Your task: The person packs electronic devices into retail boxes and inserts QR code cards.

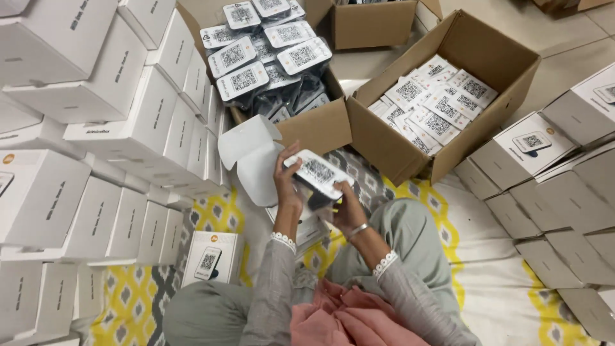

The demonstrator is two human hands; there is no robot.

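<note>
White boxes (96, 96) are stacked along the mat's left edge. At the middle of the mat (487, 256), a small white device (318, 173) in clear wrap is gripped above an open white box (253, 157): the left hand (286, 186) is curled round its near end, the right hand (348, 208) closed beneath. Cardboard cartons (442, 96) are seen at the far edge.
</note>
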